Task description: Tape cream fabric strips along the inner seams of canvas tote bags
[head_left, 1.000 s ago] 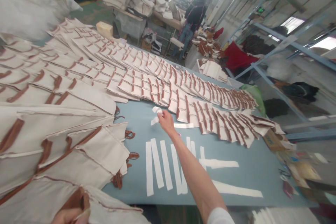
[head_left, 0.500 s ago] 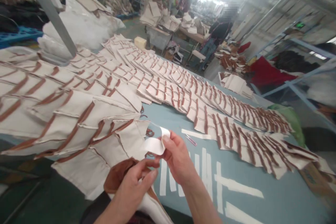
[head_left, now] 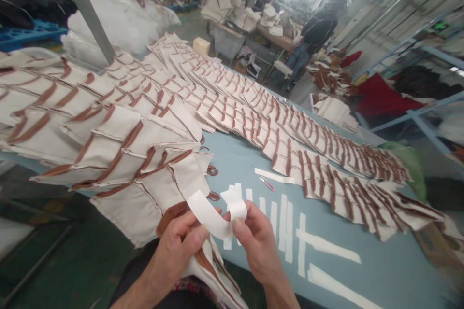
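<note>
Between my hands is a curled white strip [head_left: 210,215], its right end looped over. My left hand [head_left: 181,241] pinches the strip near its left part, thumb in front. My right hand [head_left: 255,236] grips the looped end between thumb and fingers. Below them, a cream fabric piece with brown trim [head_left: 208,268] lies over my lap, partly hidden by my left hand. Several pale strips [head_left: 289,231] lie on the blue-grey table [head_left: 250,154] beyond and to the right of my hands. A small pink-handled tool [head_left: 267,183], perhaps a seam ripper, rests near another strip.
Overlapping rows of cream panels with brown edging [head_left: 232,120] cover much of the table. A grey metal post [head_left: 85,14] rises at the left. Farther back, a person [head_left: 313,38] stands near piled tables. A red cloth [head_left: 386,94] hangs at the right.
My left hand has come up and taken hold of the strip, which was in my right hand alone. My right hand has moved slightly right and down, and the view has shifted.
</note>
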A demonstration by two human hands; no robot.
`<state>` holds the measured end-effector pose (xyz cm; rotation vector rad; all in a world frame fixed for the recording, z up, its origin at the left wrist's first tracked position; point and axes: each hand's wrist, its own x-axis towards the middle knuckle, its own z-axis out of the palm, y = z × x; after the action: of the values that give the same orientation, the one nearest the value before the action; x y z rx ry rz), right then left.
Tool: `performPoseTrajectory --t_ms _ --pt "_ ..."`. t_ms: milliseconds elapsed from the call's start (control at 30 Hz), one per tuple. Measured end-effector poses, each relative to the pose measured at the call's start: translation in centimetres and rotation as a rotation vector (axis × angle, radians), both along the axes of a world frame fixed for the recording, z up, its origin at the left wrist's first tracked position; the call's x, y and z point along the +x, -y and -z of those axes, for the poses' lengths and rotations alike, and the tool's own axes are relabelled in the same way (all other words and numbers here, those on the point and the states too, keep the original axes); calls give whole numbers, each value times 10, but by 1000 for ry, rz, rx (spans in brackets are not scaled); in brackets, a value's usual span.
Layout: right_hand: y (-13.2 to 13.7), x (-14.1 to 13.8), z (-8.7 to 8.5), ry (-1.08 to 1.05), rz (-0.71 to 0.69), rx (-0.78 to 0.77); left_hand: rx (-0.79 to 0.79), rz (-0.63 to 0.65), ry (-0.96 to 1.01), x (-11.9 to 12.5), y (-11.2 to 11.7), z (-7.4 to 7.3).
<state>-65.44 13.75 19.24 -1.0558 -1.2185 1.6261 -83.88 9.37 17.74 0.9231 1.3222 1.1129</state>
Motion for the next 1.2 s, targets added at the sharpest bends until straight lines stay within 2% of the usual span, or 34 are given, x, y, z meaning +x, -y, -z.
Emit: performPoseTrajectory --t_ms 100,200,300,367,433,500,567,633,667,733,800,867,967,1033,1100,1200 --pt "7 1 -2 -16 -107 -21 -55 -33 90 2 7 -1" --pt "16 -3 -1 -191 -147 -135 -54 -56 38 2 20 -6" --pt "27 -11 10 -443 -91 -302 14 -82 -82 -5 33 -17" --pt "31 -13 24 -520 -31 -379 58 -111 -171 -12 40 -27" --pt "29 -10 38 -428 33 -409 49 -141 -230 -19 47 -40" --pt "21 -4 47 -172 79 -378 0 -170 -237 -24 54 -54" --pt "10 2 45 114 119 -273 -42 -188 -220 -24 60 -68" --pt "2 3 29 319 137 -105 -54 -206 -239 -22 66 -79" --pt "2 0 17 382 104 -2 -52 -216 -264 -21 69 -82" --pt "7 -13 -13 335 -53 135 -43 -227 -305 -20 73 -86" --pt "19 -33 -40 250 -262 155 -26 -215 -328 -22 75 -86" --pt "33 -55 -56 178 -362 135 11 -166 -361 -27 77 -83" --pt "48 -79 -60 104 -343 142 46 -90 -416 -35 78 -76" --pt "51 -86 -53 87 -257 249 37 -49 -400 -36 79 -72" --pt "48 -87 -47 85 -147 530 14 -64 -347 -36 81 -70" --pt "40 -78 -44 196 -13 1103 -105 -215 -168 -33 85 -66"
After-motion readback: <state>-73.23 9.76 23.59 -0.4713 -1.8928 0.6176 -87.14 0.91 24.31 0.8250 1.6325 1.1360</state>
